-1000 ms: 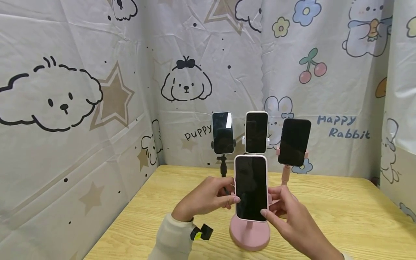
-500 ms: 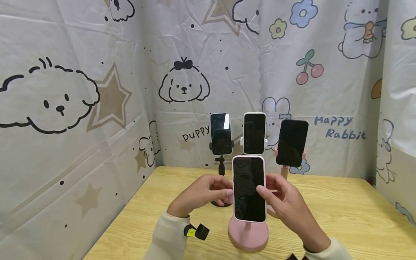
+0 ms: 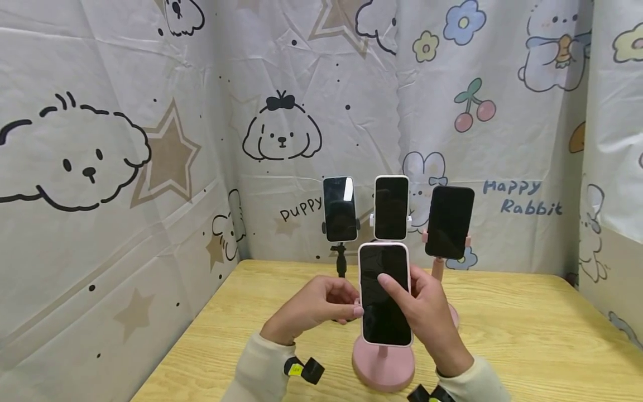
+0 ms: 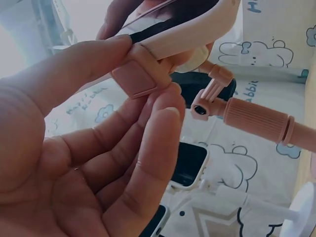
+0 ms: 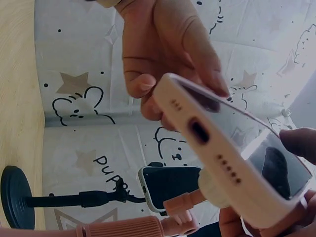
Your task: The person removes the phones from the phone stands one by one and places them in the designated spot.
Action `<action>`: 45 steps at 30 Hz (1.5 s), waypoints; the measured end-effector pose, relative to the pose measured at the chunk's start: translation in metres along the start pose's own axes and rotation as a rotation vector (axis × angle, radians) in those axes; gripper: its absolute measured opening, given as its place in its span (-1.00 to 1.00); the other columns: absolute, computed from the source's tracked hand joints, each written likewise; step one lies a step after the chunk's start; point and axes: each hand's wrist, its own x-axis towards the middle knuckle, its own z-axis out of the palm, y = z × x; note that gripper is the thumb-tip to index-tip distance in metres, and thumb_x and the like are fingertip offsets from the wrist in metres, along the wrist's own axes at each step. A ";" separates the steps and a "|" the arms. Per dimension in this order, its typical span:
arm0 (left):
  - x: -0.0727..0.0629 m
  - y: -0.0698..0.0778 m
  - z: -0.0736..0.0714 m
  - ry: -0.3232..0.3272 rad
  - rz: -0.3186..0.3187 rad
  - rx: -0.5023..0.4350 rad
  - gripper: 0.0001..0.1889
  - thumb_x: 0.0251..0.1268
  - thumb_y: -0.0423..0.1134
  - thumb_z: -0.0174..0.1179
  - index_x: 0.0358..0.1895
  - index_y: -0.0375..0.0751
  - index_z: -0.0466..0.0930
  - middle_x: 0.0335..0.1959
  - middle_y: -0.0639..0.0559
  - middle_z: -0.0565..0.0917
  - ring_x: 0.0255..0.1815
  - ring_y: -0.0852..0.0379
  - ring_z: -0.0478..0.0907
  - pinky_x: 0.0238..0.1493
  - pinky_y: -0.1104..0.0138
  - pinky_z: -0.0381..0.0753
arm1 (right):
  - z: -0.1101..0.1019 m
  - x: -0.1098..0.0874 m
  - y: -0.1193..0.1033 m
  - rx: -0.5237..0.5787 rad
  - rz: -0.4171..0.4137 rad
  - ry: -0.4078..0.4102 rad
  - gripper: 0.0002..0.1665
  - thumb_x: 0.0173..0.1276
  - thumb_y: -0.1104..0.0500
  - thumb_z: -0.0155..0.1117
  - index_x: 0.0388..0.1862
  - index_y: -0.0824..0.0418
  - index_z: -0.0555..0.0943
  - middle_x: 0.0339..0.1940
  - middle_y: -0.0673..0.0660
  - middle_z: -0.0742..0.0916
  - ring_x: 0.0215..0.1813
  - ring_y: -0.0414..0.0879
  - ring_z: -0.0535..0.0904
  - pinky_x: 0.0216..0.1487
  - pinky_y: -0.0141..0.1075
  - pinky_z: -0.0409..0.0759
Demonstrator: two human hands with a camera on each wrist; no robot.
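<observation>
One cased phone (image 3: pixel 382 306) stands against a pink clamp (image 4: pixel 133 79) above a round base (image 3: pixel 383 369); likely light, stiff, slick-fronted and fragile, best taken by its edges. My right hand (image 3: pixel 433 315) grips it, thumb across the front; my left hand (image 3: pixel 313 307) pinches the clamp.

On a wood-grain table (image 3: pixel 512 329), a pink phone stand (image 3: pixel 384 365) (round-based) stands foremost, with a black stand (image 3: pixel 341 262), a white stand (image 4: pixel 300 212) and a second pink stand (image 3: pixel 438 271) behind.

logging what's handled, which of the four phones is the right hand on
The front phone, above the round pink base: the right hand has its thumb across it; the three phones behind are untouched.
</observation>
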 end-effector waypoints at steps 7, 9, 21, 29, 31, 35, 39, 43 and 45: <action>0.000 0.000 0.004 -0.018 0.030 0.013 -0.78 0.17 -0.22 0.38 -0.21 -0.25 0.61 -0.32 -0.04 0.66 -0.31 0.10 0.61 -0.25 0.19 0.66 | 0.002 -0.001 0.001 -0.015 -0.001 0.026 -0.56 0.32 0.08 0.34 0.12 0.21 0.51 -0.12 0.29 0.70 -0.28 0.04 0.73 -0.33 -0.10 0.69; 0.001 -0.001 0.004 -0.029 0.034 0.007 -0.78 0.17 -0.22 0.37 -0.21 -0.26 0.60 -0.33 -0.04 0.66 -0.32 0.10 0.61 -0.27 0.21 0.66 | 0.003 -0.001 0.002 -0.018 -0.017 0.025 -0.57 0.32 0.08 0.33 0.10 0.21 0.52 -0.13 0.28 0.70 -0.30 0.04 0.73 -0.34 -0.10 0.69; 0.001 -0.004 0.005 -0.066 0.044 -0.026 -0.77 0.19 -0.22 0.34 -0.25 -0.30 0.54 -0.36 -0.03 0.63 -0.34 0.15 0.58 -0.31 0.29 0.63 | 0.001 0.001 0.008 -0.068 -0.141 -0.020 -0.63 0.39 0.14 0.25 0.13 0.21 0.50 -0.14 0.26 0.70 -0.32 -0.01 0.74 -0.37 -0.16 0.69; 0.002 -0.003 0.006 -0.083 0.069 -0.027 -0.78 0.22 -0.23 0.30 -0.25 -0.31 0.52 -0.36 -0.04 0.64 -0.34 0.15 0.59 -0.27 0.18 0.65 | 0.001 0.002 0.010 -0.090 -0.191 -0.041 -0.62 0.43 0.16 0.20 0.18 0.18 0.45 -0.10 0.24 0.69 -0.30 -0.04 0.73 -0.38 -0.17 0.69; 0.001 -0.003 0.006 -0.077 0.072 -0.026 -0.78 0.22 -0.22 0.31 -0.25 -0.30 0.53 -0.37 -0.04 0.64 -0.35 0.15 0.59 -0.28 0.22 0.65 | 0.001 0.002 0.011 -0.094 -0.196 -0.040 -0.62 0.44 0.15 0.19 0.19 0.18 0.44 -0.10 0.24 0.69 -0.31 -0.04 0.73 -0.38 -0.18 0.69; 0.000 -0.003 0.007 -0.068 0.073 -0.026 -0.78 0.21 -0.20 0.33 -0.25 -0.26 0.55 -0.37 -0.03 0.64 -0.36 0.15 0.57 -0.29 0.28 0.62 | 0.000 0.002 0.013 -0.098 -0.213 -0.036 -0.63 0.44 0.17 0.17 0.18 0.18 0.44 -0.12 0.24 0.69 -0.33 -0.05 0.73 -0.40 -0.18 0.69; -0.002 -0.001 0.008 -0.066 0.090 -0.009 -0.81 0.23 -0.22 0.33 -0.24 -0.25 0.56 -0.37 -0.02 0.65 -0.37 0.16 0.57 -0.28 0.31 0.60 | -0.001 0.003 0.016 -0.111 -0.238 -0.033 -0.64 0.44 0.20 0.17 0.18 0.19 0.44 -0.13 0.23 0.70 -0.34 -0.06 0.74 -0.41 -0.19 0.69; -0.004 0.001 0.009 -0.052 0.099 0.013 -0.82 0.23 -0.25 0.32 -0.24 -0.27 0.56 -0.37 -0.01 0.65 -0.36 0.16 0.58 -0.27 0.30 0.61 | -0.002 0.004 0.017 -0.116 -0.268 -0.040 -0.66 0.44 0.22 0.16 0.16 0.21 0.45 -0.15 0.22 0.70 -0.36 -0.06 0.74 -0.42 -0.20 0.68; -0.004 0.003 0.010 -0.043 0.094 0.015 -0.80 0.23 -0.25 0.32 -0.23 -0.29 0.55 -0.37 -0.02 0.64 -0.34 0.14 0.59 -0.26 0.29 0.61 | -0.004 0.004 0.018 -0.110 -0.279 -0.050 -0.66 0.44 0.24 0.15 0.17 0.21 0.45 -0.15 0.22 0.70 -0.35 -0.05 0.74 -0.42 -0.19 0.68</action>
